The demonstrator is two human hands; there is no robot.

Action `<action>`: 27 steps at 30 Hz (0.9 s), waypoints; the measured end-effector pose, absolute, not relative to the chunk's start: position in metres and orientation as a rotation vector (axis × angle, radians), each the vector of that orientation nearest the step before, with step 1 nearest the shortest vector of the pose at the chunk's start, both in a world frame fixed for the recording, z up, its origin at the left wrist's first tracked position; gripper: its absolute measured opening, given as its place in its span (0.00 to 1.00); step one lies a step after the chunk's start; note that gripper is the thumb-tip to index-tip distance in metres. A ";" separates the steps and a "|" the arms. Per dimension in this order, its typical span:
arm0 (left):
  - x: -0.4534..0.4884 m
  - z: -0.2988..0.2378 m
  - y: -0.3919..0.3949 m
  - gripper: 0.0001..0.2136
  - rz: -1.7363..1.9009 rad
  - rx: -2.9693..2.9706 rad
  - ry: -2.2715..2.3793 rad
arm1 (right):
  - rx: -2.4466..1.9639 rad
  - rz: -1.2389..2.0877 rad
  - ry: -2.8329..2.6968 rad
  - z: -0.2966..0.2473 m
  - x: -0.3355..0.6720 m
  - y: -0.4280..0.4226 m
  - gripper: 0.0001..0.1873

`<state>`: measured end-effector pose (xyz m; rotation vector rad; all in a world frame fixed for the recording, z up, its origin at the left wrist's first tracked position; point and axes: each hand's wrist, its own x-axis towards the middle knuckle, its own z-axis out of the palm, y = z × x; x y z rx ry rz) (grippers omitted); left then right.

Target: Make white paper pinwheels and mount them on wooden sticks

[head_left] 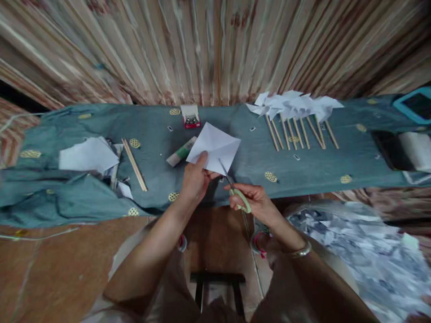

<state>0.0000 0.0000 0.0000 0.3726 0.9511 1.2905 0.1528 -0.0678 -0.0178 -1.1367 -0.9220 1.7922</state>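
The left forearm (158, 244) lies nearest. The left grip (197, 178) pinches the white paper (215, 142), thumb on top; the right grip (255, 199), curled around the scissors (243, 200), has that paper ahead and leftward, along the blades' line. Blade spread: cannot tell.

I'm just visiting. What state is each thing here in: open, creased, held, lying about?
White sheet: creased, held in the left hand.
Scissors: in the right hand, a blade visible over the sheet.
Small box: open, shiny metal pieces inside.
Tube: lying down.
Pinwheels: lying in an overlapping row.
Loose sticks: lying side by side.
Paper pile: loosely stacked.
Cloth: rumpled at the left.
Paper scraps: heaped.
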 end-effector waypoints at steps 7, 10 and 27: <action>0.002 0.001 0.000 0.09 1.263 0.376 0.985 | -1.174 1.801 -0.913 -0.016 0.159 -0.068 0.19; 0.002 -0.001 0.000 0.10 1.268 0.373 0.972 | -1.183 1.810 -0.908 -0.015 0.160 -0.068 0.20; 0.003 -0.006 -0.004 0.09 1.236 0.370 0.970 | -1.164 1.793 -0.951 -0.013 0.159 -0.070 0.19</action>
